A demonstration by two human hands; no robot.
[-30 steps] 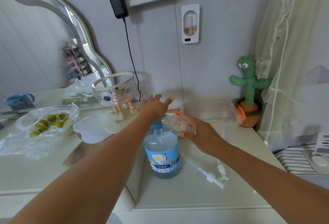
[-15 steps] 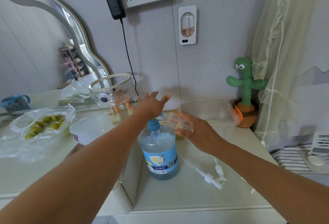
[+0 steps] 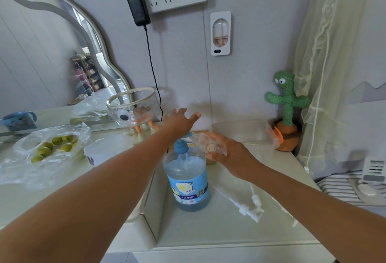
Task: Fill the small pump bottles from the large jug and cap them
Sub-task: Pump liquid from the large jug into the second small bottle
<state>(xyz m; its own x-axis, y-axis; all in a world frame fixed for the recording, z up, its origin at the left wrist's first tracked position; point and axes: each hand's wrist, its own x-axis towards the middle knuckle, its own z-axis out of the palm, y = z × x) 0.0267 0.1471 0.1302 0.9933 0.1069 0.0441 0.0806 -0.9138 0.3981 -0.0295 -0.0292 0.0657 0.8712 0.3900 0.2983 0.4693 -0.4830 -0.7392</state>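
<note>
Your left grip (image 3: 179,124), fingers straight, rests on the blue pump (image 3: 180,147) of the round translucent jug (image 3: 188,177) on the glossy table (image 3: 219,227). Your right grip (image 3: 231,158) clasps the small clear bottle (image 3: 206,144), tilted beside the spout.

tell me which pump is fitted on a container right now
The blue pump on the large jug, under the left hand. The two white pumps lie loose on the counter to the jug's right.

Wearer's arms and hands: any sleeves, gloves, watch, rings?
Nothing worn shows. Left hand and right hand are ungloved, and both limbs are bare up to the frame edge: no sleeve, watch or bracelet. No rings on the fingers in view.
</note>
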